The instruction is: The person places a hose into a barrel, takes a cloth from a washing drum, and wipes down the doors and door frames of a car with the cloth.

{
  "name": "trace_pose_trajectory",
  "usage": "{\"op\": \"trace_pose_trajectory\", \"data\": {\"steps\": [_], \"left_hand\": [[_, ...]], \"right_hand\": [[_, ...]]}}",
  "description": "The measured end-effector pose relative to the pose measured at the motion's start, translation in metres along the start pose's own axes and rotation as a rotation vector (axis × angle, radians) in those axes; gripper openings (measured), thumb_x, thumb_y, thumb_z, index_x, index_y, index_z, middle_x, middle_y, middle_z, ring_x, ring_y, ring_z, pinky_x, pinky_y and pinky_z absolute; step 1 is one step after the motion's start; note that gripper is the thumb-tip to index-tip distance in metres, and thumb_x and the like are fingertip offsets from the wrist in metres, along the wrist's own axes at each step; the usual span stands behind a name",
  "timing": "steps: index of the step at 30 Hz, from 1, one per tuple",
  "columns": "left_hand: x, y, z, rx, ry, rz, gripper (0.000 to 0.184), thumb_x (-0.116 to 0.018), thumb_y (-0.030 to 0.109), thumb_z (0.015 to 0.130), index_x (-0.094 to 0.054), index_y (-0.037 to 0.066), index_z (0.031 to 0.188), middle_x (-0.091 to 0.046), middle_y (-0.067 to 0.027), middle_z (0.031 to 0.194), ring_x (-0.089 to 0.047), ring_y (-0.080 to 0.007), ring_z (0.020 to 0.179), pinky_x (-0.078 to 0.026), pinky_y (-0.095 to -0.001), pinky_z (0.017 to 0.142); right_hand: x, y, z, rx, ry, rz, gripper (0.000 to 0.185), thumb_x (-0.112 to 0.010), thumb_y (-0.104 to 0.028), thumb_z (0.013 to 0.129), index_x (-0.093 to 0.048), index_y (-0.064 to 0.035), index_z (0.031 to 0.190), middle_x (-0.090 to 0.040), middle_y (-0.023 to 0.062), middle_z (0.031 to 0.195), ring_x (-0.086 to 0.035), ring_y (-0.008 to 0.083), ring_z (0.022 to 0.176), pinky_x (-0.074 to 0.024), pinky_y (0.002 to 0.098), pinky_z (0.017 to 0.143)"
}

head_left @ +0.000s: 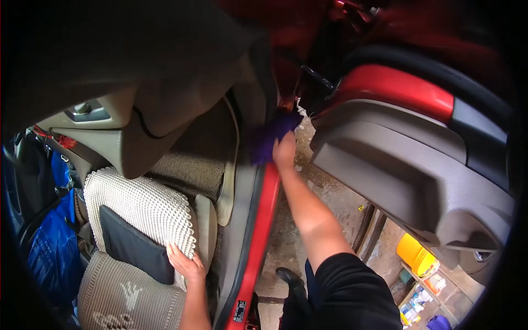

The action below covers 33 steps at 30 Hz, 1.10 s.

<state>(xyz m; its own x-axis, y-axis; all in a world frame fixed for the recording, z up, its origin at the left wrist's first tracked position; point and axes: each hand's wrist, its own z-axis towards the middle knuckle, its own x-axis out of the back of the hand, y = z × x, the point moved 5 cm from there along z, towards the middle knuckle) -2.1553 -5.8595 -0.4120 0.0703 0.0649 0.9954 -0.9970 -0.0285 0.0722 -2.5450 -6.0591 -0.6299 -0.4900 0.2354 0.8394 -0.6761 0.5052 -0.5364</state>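
Note:
My right hand (285, 149) presses a purple cloth (265, 142) against the front end of the door opening, above the red door sill (265, 206). The cloth is blurred and its lower side is hidden. My left hand (188, 265) lies on the edge of the front seat, its fingers stretched out and holding nothing. Under and beside it are the woven cream seat cover (140, 192) and a dark flat cushion (135, 242).
The open car door (396, 159) stands to the right. A dashboard (159, 115) overhangs the carpeted footwell (192, 162). Blue bags (55, 247) lie beyond the seat. On the ground at lower right are a yellow bucket (416, 254) and several bottles (415, 305).

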Motion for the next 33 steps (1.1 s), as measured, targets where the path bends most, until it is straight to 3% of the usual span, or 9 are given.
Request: {"op": "trace_pose_trajectory", "data": {"steps": [3, 9, 17, 21, 23, 27, 29, 31, 33], "left_hand": [[0.002, 0.002, 0.0, 0.012, 0.036, -0.022, 0.066, -0.053, 0.022, 0.081, -0.03, -0.008, 0.135, -0.033, -0.0304, 0.137, -0.036, -0.0461, 0.123, -0.027, -0.0526, 0.102], [0.008, 0.001, -0.004, 0.056, -0.016, -0.001, 0.069, -0.06, 0.02, 0.079, -0.03, -0.006, 0.135, -0.033, -0.0287, 0.137, -0.034, -0.0439, 0.125, -0.025, -0.0513, 0.104], [0.042, -0.001, -0.006, 0.083, -0.185, -0.108, 0.068, -0.066, 0.024, 0.078, -0.035, -0.001, 0.134, -0.04, -0.027, 0.133, -0.037, -0.0406, 0.124, -0.03, -0.0496, 0.102], [0.148, 0.107, -0.043, -0.239, -0.289, -0.609, 0.071, -0.07, 0.033, 0.075, -0.043, -0.001, 0.131, -0.036, -0.025, 0.14, -0.032, -0.0367, 0.133, -0.028, -0.0443, 0.109], [0.218, 0.17, -0.074, -0.424, -0.402, -0.87, 0.078, -0.072, 0.034, 0.073, -0.038, 0.002, 0.136, -0.035, -0.0248, 0.141, -0.029, -0.0368, 0.134, -0.027, -0.0445, 0.11], [0.252, 0.232, -0.109, -0.286, -0.506, -1.515, 0.084, -0.077, 0.025, 0.072, -0.031, 0.004, 0.139, -0.043, -0.0189, 0.135, -0.041, -0.0297, 0.127, -0.033, -0.0407, 0.105], [0.282, 0.249, -0.105, -0.161, -0.536, -1.725, 0.062, -0.071, 0.013, 0.078, -0.04, 0.003, 0.132, -0.052, -0.0107, 0.124, -0.05, -0.0204, 0.116, -0.039, -0.0351, 0.1], [0.309, 0.261, -0.086, -0.16, -0.455, -1.805, 0.052, -0.067, 0.007, 0.08, -0.045, 0.002, 0.127, -0.056, -0.009, 0.118, -0.053, -0.0196, 0.112, -0.04, -0.0342, 0.098], [0.331, 0.273, -0.055, -0.182, -0.272, -1.838, 0.043, -0.063, 0.003, 0.08, -0.05, 0.003, 0.121, -0.059, -0.0078, 0.114, -0.055, -0.0177, 0.106, -0.041, -0.0332, 0.097]], "right_hand": [[-0.006, 0.014, -0.127, 0.035, -0.09, -0.098, 0.054, -0.064, -0.014, 0.078, -0.043, 0.0097, 0.122, -0.047, 0.0265, 0.118, -0.048, 0.0401, 0.109, -0.0406, 0.0466, 0.093], [0.043, 0.034, -0.292, -0.115, -0.63, 0.406, 0.038, -0.061, -0.01, 0.082, -0.048, 0.0025, 0.116, -0.057, 0.025, 0.105, -0.054, 0.0418, 0.102, -0.044, 0.0428, 0.091], [0.276, -0.034, -0.342, 0.074, -0.761, 0.769, 0.053, -0.058, -0.006, 0.082, -0.04, -0.0018, 0.132, -0.054, 0.0135, 0.123, -0.049, 0.0199, 0.117, -0.037, 0.0331, 0.101], [0.364, -0.06, -0.337, 0.081, -0.716, 0.696, 0.058, -0.061, -0.009, 0.081, -0.036, 0.003, 0.132, -0.051, 0.014, 0.124, -0.048, 0.0215, 0.117, -0.0362, 0.0337, 0.102], [0.414, -0.1, -0.333, -0.01, -0.783, 1.132, 0.057, -0.061, -0.008, 0.084, -0.036, 0.001, 0.135, -0.051, 0.0092, 0.125, -0.047, 0.0182, 0.117, -0.0364, 0.0336, 0.102], [0.495, -0.149, -0.331, -0.155, -0.914, 1.306, 0.058, -0.063, -0.018, 0.085, -0.04, 0.0002, 0.135, -0.051, 0.0085, 0.127, -0.048, 0.0184, 0.116, -0.0364, 0.034, 0.102], [0.556, -0.187, -0.325, 0.238, -0.803, 0.409, 0.047, -0.061, -0.026, 0.085, -0.05, 0.0021, 0.121, -0.056, 0.0163, 0.114, -0.053, 0.0253, 0.107, -0.0393, 0.0356, 0.098], [0.603, -0.209, -0.326, 0.66, -0.375, 0.047, 0.048, -0.063, -0.027, 0.082, -0.052, 0.0024, 0.118, -0.053, 0.0206, 0.114, -0.05, 0.0321, 0.11, -0.0381, 0.0391, 0.099], [0.667, -0.223, -0.336, 0.723, -0.122, 0.212, 0.047, -0.064, -0.025, 0.081, -0.053, -0.0004, 0.119, -0.052, 0.0204, 0.118, -0.048, 0.0343, 0.114, -0.0384, 0.0397, 0.099]]}}
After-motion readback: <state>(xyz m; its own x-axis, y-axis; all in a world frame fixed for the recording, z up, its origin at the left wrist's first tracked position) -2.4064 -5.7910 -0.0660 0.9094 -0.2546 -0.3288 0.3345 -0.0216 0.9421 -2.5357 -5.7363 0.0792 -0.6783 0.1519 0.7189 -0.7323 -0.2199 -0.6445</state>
